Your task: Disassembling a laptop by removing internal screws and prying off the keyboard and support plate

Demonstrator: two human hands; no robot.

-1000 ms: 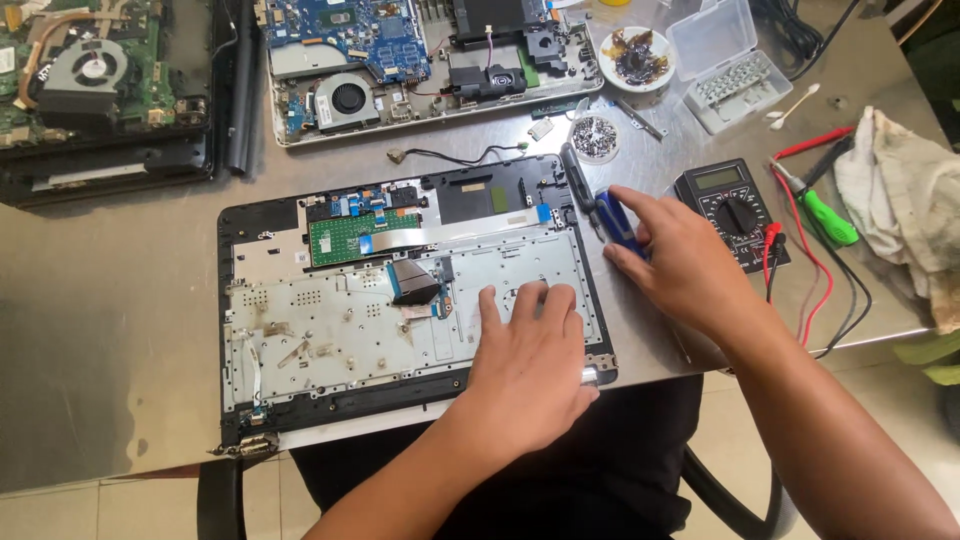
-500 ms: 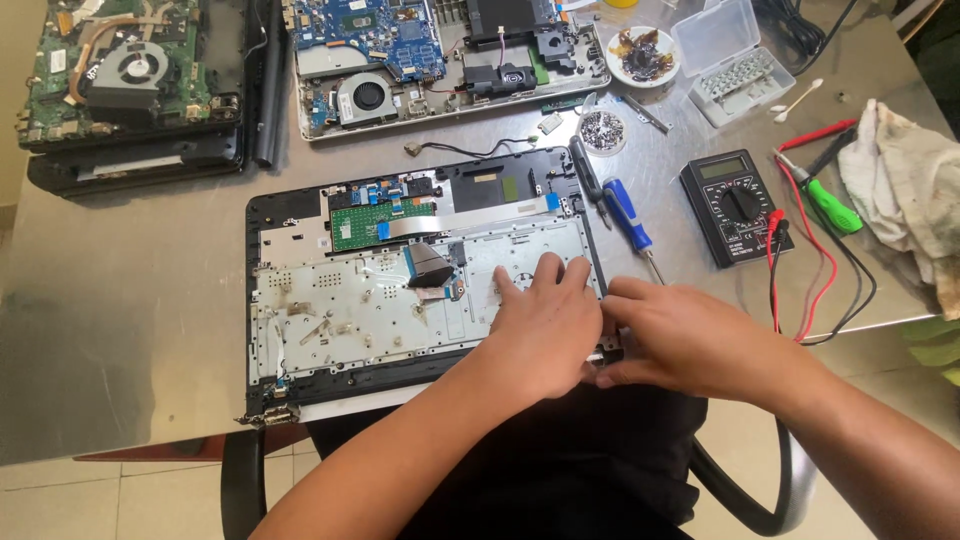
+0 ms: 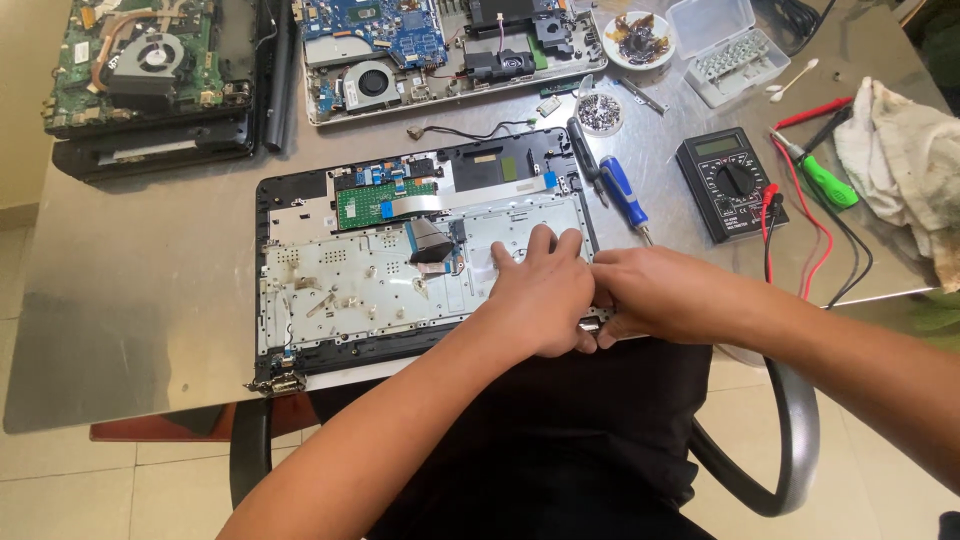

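An opened laptop shell (image 3: 330, 290) lies bottom-up on the metal table, showing a silver keyboard backplate, a green board and ribbon cables. My left hand (image 3: 540, 290) lies flat on the shell's near right part, fingers spread. My right hand (image 3: 650, 295) is just beside it at the shell's near right corner. Its fingers curl around the edge by the metal hinge (image 3: 592, 322), with the fingertips partly hidden behind my left hand. A blue-handled screwdriver (image 3: 622, 195) lies loose on the table to the right of the shell.
A black multimeter (image 3: 730, 185) with red and black leads, a green screwdriver (image 3: 825, 182) and a dirty cloth (image 3: 900, 150) sit at the right. Behind are a screw dish (image 3: 600, 112), a bit case (image 3: 725, 50) and two more opened laptops (image 3: 400, 50) (image 3: 140, 60).
My right hand left the blue screwdriver on the table and came down to the shell's near right corner. My left hand shifted slightly right on the shell.
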